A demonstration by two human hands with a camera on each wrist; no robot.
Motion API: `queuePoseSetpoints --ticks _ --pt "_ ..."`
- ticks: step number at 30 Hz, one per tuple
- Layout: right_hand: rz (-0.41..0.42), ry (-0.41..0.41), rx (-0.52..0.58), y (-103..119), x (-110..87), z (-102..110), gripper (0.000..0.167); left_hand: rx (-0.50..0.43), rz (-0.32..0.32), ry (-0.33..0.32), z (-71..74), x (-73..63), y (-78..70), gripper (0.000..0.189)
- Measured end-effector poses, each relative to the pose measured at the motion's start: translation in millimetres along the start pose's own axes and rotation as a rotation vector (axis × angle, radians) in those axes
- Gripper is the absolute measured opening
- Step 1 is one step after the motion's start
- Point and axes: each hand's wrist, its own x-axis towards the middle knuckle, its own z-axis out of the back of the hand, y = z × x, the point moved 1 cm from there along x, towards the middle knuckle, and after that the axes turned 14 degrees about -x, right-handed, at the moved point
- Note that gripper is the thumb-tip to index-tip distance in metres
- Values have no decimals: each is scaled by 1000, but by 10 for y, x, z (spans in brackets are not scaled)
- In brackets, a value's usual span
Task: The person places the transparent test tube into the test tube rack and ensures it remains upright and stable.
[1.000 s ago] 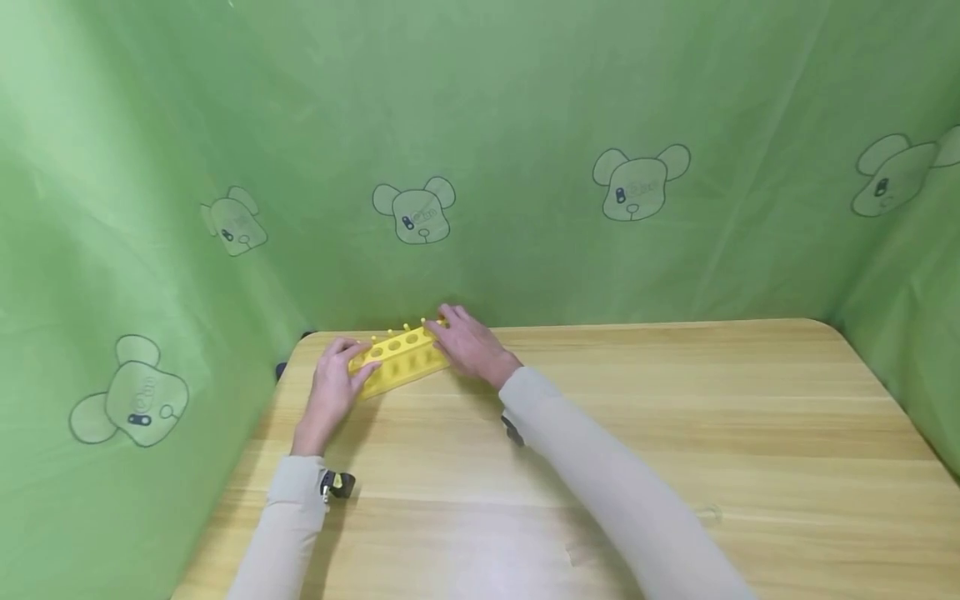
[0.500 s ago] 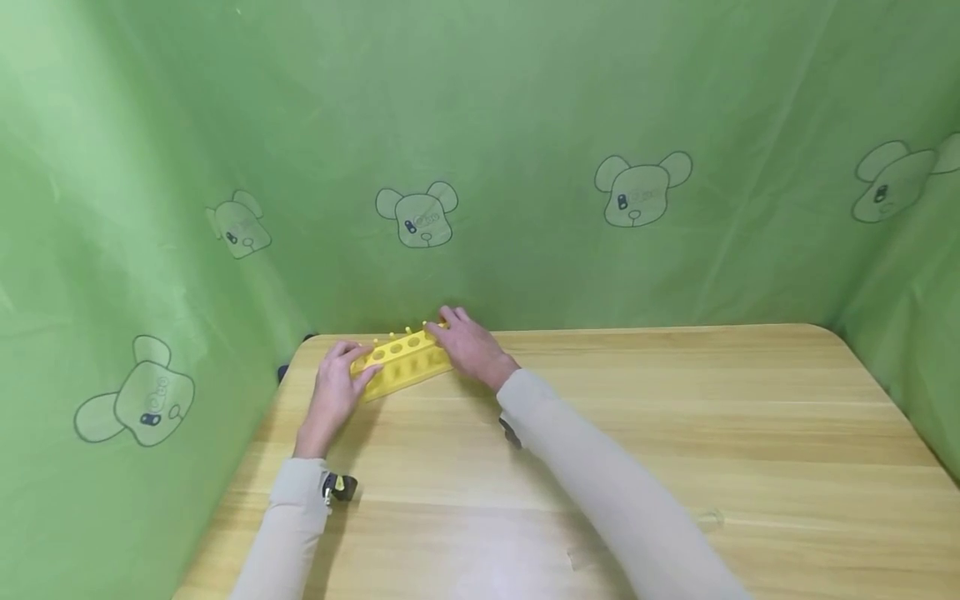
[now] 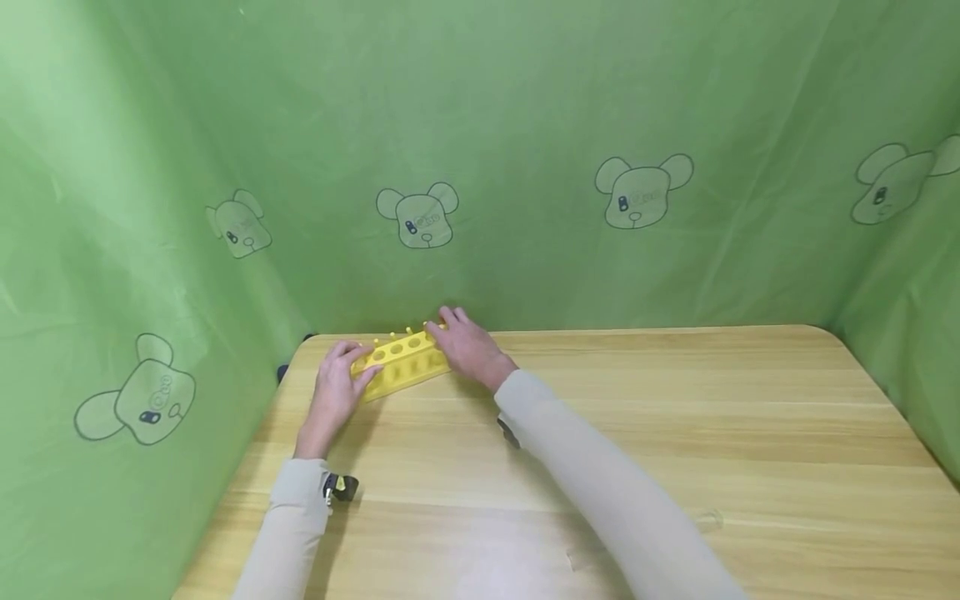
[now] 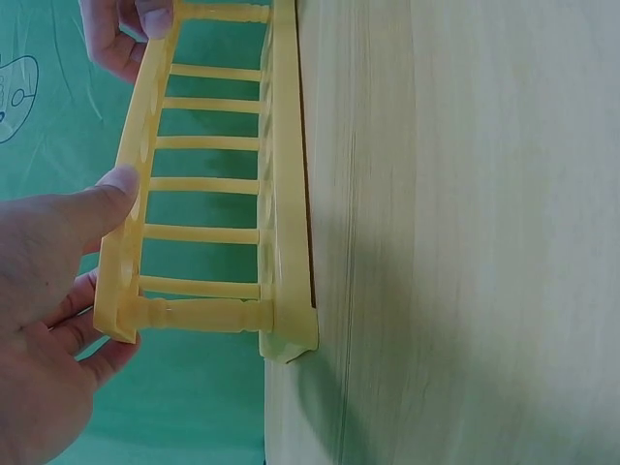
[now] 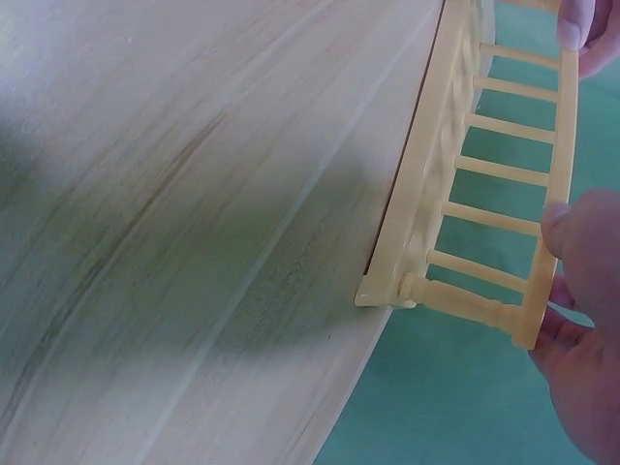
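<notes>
A yellow plastic test tube rack (image 3: 408,367) stands at the far left of the table, set at a slant close to the back edge. Round holes run along its top bar, with a row of short pegs behind them. My left hand (image 3: 333,398) grips the left end of the top bar, thumb in front and fingers behind. At the other end, my right hand (image 3: 472,350) holds the same bar between thumb and fingers. Both wrist views show the rack's thin posts and its base (image 4: 289,194) along the table edge.
A pale wooden table (image 3: 675,417) stretches to the right. Green curtains (image 3: 525,250) with bear-head prints rise behind it and at both sides. Near the front, a faint clear tube-like thing (image 3: 708,521) lies beside my right sleeve, which partly hides it.
Both hands keep their hold at the two ends of the rack. The whole head view has shifted slightly; the rack's place on the table looks the same.
</notes>
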Motion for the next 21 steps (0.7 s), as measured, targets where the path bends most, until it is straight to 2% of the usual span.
queuePoseSetpoints --ticks 12,21 --pt "14 -44 -5 7 39 -3 36 3 14 6 11 18 -25 42" --pt "1 -22 58 5 43 -7 36 20 26 16 12 10 -25 42"
